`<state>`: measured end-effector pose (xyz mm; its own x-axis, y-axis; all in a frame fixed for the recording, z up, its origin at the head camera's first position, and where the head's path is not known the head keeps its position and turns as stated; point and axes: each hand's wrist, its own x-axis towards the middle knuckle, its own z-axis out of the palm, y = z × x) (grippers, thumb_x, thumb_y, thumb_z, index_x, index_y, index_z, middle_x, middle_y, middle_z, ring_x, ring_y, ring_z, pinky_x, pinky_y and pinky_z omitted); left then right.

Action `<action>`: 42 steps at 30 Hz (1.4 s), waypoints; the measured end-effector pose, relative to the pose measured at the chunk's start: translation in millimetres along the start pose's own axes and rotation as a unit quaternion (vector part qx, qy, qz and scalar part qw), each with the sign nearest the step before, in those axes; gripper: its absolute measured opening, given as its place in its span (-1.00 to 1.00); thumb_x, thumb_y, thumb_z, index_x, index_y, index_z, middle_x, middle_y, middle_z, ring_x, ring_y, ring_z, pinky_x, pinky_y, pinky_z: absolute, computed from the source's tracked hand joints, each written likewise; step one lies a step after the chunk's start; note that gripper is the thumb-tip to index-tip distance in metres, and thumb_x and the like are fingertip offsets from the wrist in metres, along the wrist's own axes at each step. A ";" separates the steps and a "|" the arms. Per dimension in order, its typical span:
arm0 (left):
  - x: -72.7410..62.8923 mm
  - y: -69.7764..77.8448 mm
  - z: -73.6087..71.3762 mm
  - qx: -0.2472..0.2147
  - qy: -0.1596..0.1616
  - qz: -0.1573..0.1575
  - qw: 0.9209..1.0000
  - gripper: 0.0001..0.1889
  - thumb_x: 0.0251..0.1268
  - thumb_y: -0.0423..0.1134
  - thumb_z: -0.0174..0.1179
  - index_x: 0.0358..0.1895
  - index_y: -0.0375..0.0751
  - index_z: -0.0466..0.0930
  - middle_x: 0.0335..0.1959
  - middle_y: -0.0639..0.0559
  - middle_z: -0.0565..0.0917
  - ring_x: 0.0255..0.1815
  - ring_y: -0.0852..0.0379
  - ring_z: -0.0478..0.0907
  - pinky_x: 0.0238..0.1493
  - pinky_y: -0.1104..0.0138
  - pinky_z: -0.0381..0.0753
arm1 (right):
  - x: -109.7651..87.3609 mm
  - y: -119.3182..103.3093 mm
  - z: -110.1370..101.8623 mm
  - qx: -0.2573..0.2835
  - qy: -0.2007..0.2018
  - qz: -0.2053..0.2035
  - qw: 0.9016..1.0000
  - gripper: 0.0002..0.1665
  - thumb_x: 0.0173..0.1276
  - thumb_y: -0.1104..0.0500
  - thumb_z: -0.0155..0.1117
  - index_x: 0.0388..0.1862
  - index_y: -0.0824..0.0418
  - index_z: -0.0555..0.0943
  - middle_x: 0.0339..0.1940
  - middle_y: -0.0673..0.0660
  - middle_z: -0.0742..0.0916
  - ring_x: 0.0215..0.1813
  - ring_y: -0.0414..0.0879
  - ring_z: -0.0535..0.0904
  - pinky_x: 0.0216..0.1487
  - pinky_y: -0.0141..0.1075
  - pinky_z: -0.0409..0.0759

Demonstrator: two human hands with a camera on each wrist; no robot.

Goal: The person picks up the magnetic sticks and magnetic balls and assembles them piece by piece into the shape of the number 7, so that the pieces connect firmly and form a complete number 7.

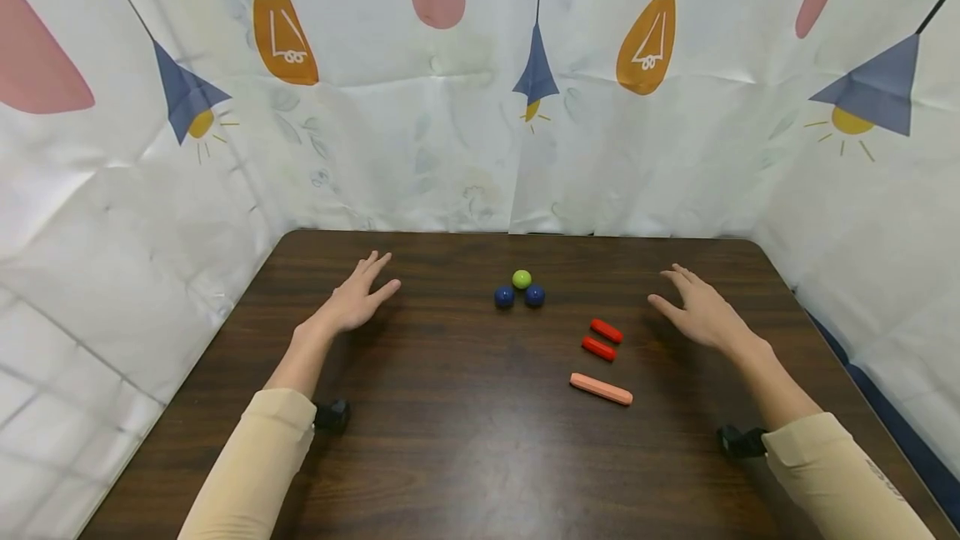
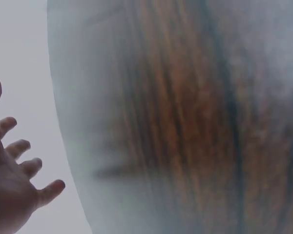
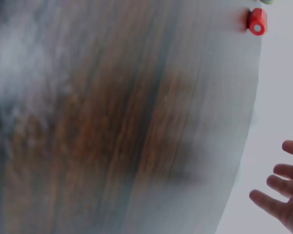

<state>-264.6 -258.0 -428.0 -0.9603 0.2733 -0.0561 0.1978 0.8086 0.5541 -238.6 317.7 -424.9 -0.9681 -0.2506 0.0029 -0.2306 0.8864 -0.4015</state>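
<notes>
My left hand (image 1: pixel 354 298), fingers spread, is held over the left part of the brown table (image 1: pixel 450 457) with nothing in it. My right hand (image 1: pixel 705 317) is likewise spread and bare over the right part. Between them, two dark blue balls (image 1: pixel 505 297) and a light green ball (image 1: pixel 522 279) sit close together. Nearer my right hand lie two short red sticks (image 1: pixel 607 331), side by side and slanted. A longer peach-coloured stick (image 1: pixel 601 389) with flat sides lies in front of them. In the right wrist view, a red stick (image 3: pixel 258 22) shows end-on with a pale core.
A white curtain (image 1: pixel 420 157) printed with lamps and bulbs surrounds the table at the back and both sides. Dark blue fabric (image 1: pixel 885 407) shows beyond the table's right edge. Black wrist cameras (image 1: pixel 332 416) sit by both sleeves.
</notes>
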 end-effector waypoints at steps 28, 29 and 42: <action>0.1 43.0 26.4 -0.164 0.003 0.018 0.986 -0.47 0.59 -0.03 0.14 0.44 -0.25 0.39 0.35 -0.26 0.48 0.33 -0.23 0.45 0.25 -0.17 0.42 | -8.5 -26.2 15.2 0.144 -0.026 -0.048 0.988 -0.54 0.50 0.11 0.35 0.23 0.36 0.57 0.09 0.27 0.69 0.08 0.18 0.65 0.05 0.09 0.60; 0.9 44.1 27.8 -0.168 0.001 0.019 0.986 -0.47 0.58 -0.04 0.14 0.44 -0.26 0.39 0.34 -0.25 0.50 0.32 -0.22 0.46 0.24 -0.15 0.43 | -8.2 -27.1 16.2 0.146 -0.027 -0.049 0.988 -0.55 0.49 0.11 0.35 0.22 0.36 0.58 0.06 0.24 0.70 0.06 0.15 0.65 0.03 0.07 0.61; 3.2 68.5 50.7 -0.248 -0.024 0.008 0.968 -0.51 0.53 -0.20 0.23 0.37 -0.37 0.42 0.31 -0.30 0.51 0.22 -0.18 0.56 0.13 0.02 0.60 | -6.8 -36.0 27.2 0.176 -0.039 -0.049 0.982 -0.64 0.45 0.14 0.39 0.11 0.32 0.63 -0.06 0.12 0.72 -0.04 0.01 0.65 -0.07 -0.11 0.59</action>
<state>-244.1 -175.3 -432.3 -0.9453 0.3175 -0.0756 0.0828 0.4574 0.8854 -221.0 276.9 -435.4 -0.9297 -0.3681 -0.0072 -0.2600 0.6702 -0.6952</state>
